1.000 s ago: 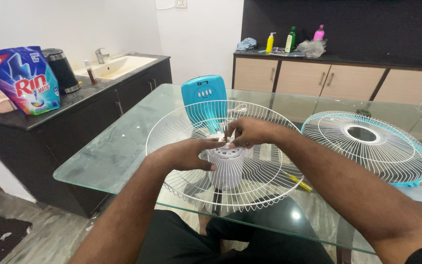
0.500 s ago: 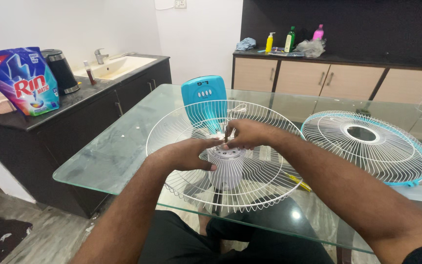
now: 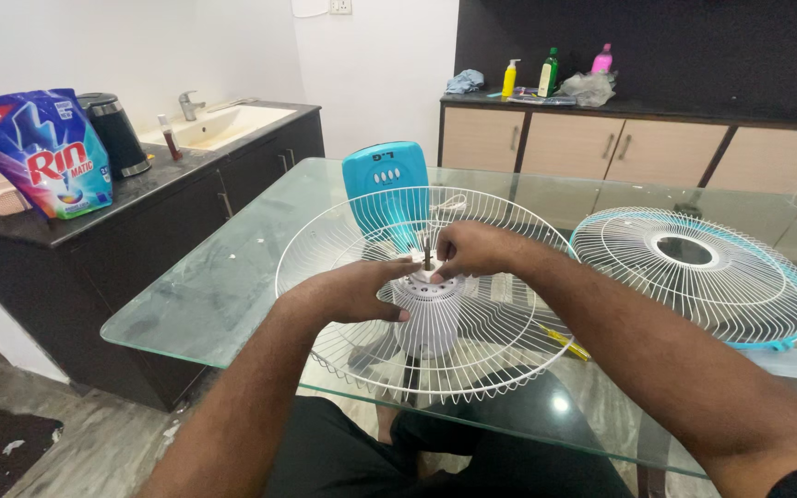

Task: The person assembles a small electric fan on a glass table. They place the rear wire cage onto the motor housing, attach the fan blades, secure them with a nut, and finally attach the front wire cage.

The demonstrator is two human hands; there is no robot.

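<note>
A: Left hand [image 3: 359, 289] flat against the white motor housing [image 3: 428, 318], fingers closed on its top edge, steadying. Right hand [image 3: 469, 249] pinched narrow at the base of the metal shaft [image 3: 427, 249], fingertips on a small white piece there; can't tell exactly what.

B: Changed since a second ago?

A: Barely. Right hand slid a touch to the right and down, so more of the shaft now exposed between the two hands. Left hand same spot. Looks like fiddling at the shaft collar, not a big move.

B: Where's the fan part?

A: Rear wire guard [image 3: 426, 290] around the motor, sitting on the glass table [image 3: 223, 277], right in front of the body. Teal base panel [image 3: 386, 189] upright just behind it. Second guard with teal rim [image 3: 694, 275] flat on the table, off to the right, apart. Yellow-handled screwdriver [image 3: 563, 341] under the guard's right edge.

B: Room?

A: Dark counter left with sink [image 3: 217, 124], black kettle [image 3: 117, 134], colourful detergent pouch [image 3: 43, 152]. Beige cabinets [image 3: 601, 148] at back, bottles [image 3: 551, 74] and a cloth on top. Dark wall above, white wall left. Tiled floor.
</note>
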